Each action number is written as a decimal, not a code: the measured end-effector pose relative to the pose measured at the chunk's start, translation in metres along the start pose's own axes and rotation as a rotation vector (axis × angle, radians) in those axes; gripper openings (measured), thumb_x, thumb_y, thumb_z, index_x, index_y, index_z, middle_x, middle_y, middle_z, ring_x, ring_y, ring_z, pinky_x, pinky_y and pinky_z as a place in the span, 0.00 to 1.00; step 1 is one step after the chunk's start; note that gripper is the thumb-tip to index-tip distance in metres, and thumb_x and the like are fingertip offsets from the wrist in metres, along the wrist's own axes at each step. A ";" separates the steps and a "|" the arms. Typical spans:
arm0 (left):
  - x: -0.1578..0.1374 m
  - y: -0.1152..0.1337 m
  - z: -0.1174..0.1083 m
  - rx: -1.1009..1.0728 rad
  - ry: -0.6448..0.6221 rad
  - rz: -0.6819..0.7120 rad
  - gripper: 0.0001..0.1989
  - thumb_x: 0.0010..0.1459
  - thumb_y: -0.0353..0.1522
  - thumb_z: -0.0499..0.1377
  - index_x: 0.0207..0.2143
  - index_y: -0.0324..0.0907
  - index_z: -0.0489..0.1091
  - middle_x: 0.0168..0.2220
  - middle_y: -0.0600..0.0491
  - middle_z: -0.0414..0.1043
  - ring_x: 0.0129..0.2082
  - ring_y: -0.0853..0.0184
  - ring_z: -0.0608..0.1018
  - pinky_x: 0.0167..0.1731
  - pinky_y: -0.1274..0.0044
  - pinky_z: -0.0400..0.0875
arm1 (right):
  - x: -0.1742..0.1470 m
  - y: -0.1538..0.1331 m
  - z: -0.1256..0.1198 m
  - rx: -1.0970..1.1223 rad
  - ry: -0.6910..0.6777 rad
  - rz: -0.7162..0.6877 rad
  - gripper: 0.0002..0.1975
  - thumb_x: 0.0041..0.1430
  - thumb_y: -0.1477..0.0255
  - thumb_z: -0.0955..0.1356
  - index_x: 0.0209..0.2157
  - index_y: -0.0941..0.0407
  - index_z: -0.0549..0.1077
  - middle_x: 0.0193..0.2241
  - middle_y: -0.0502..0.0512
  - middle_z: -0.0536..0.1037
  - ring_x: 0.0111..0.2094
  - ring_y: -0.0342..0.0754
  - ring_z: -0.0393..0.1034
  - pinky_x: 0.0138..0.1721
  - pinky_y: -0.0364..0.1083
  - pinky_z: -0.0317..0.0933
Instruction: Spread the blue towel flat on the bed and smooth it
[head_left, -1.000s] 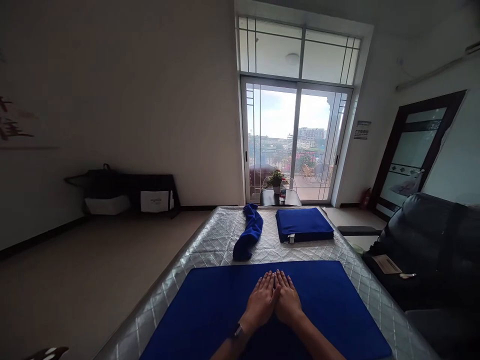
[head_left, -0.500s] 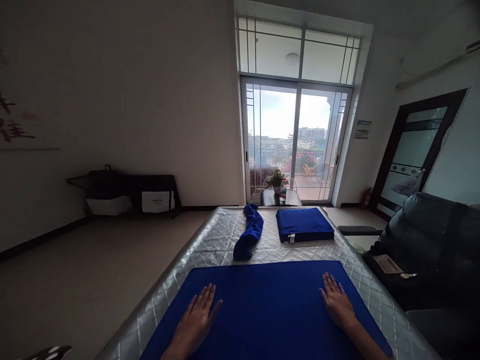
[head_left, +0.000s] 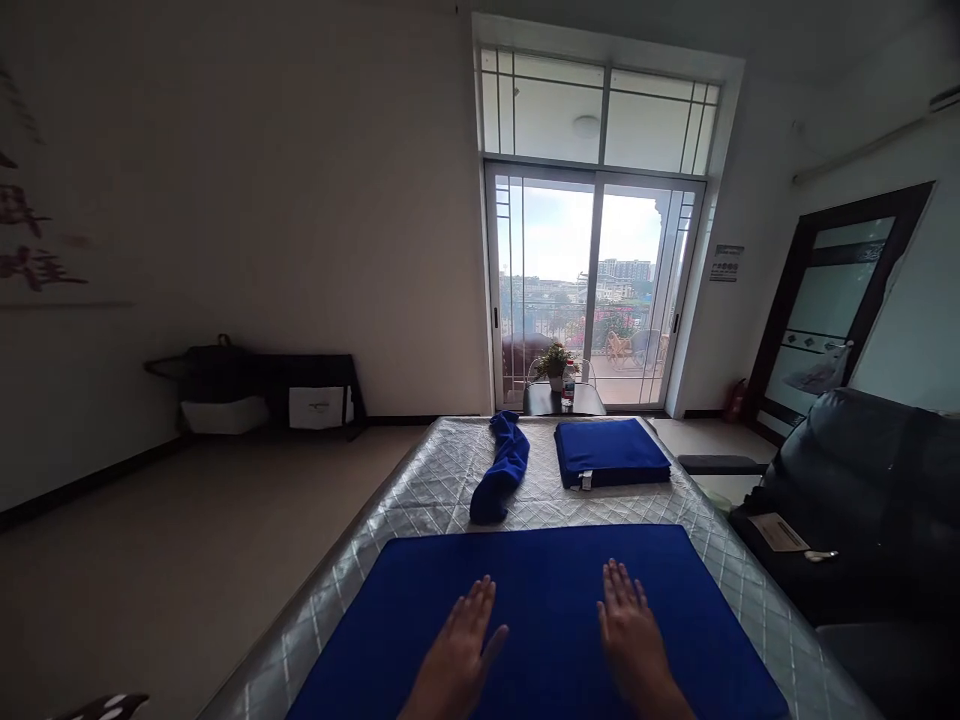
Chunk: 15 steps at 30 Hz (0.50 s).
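On the near part of a quilted silver table cover (head_left: 424,490), a plain royal-blue cloth (head_left: 547,610) is lying spread flat, its surface looking smooth and its far edge running nearly straight, while its near side is being cut off by the bottom of the view. Over it, the left hand (head_left: 456,650) and the right hand (head_left: 632,640) are being held apart with backs upward, fingers extended close together, thumbs set out, and nothing being gripped; whether the cloth is being touched cannot be told. Beyond the far edge, a crumpled blue cloth (head_left: 501,475) is lying at left, and at right a folded blue stack (head_left: 611,448) is bearing a white label (head_left: 586,481), its print too small to read. Farther off, a potted plant (head_left: 555,365) and a red-capped bottle (head_left: 568,388) are being supported by a black side table (head_left: 541,402). On the wall beside the sliding glass door (head_left: 595,290), a notice (head_left: 725,263) is being displayed, its lines illegible. At far left, dark-red Chinese characters (head_left: 34,265) are being partly cropped, and blurred lettering is being carried by a white box (head_left: 319,407).
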<state>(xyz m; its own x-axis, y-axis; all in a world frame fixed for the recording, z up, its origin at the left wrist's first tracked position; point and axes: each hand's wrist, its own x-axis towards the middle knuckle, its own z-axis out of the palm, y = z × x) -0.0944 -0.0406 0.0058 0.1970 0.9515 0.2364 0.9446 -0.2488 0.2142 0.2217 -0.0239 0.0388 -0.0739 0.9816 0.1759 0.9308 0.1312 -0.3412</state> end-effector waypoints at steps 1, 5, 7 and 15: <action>0.005 0.023 0.010 -0.047 -0.035 0.090 0.36 0.65 0.50 0.44 0.66 0.61 0.22 0.73 0.61 0.44 0.71 0.59 0.57 0.69 0.58 0.64 | -0.003 -0.020 0.012 0.030 -0.073 -0.070 0.31 0.66 0.60 0.52 0.70 0.44 0.47 0.72 0.44 0.53 0.73 0.52 0.44 0.74 0.59 0.45; 0.007 0.071 0.037 -0.152 -0.126 0.274 0.39 0.64 0.51 0.45 0.65 0.62 0.18 0.72 0.63 0.44 0.70 0.57 0.58 0.68 0.58 0.67 | -0.016 -0.063 0.043 0.052 -0.292 -0.190 0.31 0.65 0.57 0.53 0.66 0.32 0.32 0.70 0.28 0.43 0.73 0.50 0.39 0.74 0.59 0.43; 0.001 0.073 0.037 -0.162 -0.151 0.293 0.40 0.63 0.52 0.46 0.65 0.62 0.19 0.72 0.63 0.44 0.70 0.56 0.58 0.68 0.57 0.67 | -0.021 -0.058 0.046 0.049 -0.304 -0.184 0.32 0.65 0.56 0.53 0.64 0.31 0.28 0.69 0.26 0.40 0.73 0.50 0.37 0.74 0.60 0.42; -0.050 -0.010 0.008 -0.022 -0.112 0.013 0.39 0.62 0.56 0.46 0.62 0.65 0.20 0.71 0.66 0.49 0.69 0.56 0.62 0.67 0.56 0.67 | -0.037 0.051 0.035 0.017 -0.067 -0.029 0.31 0.62 0.48 0.52 0.63 0.29 0.31 0.69 0.27 0.55 0.71 0.52 0.48 0.72 0.63 0.46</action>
<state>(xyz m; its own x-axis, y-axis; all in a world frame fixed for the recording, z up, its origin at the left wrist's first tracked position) -0.1114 -0.0847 -0.0157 0.2386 0.9621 0.1323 0.9361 -0.2641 0.2325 0.2594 -0.0485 -0.0174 -0.1251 0.9844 0.1237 0.9217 0.1614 -0.3527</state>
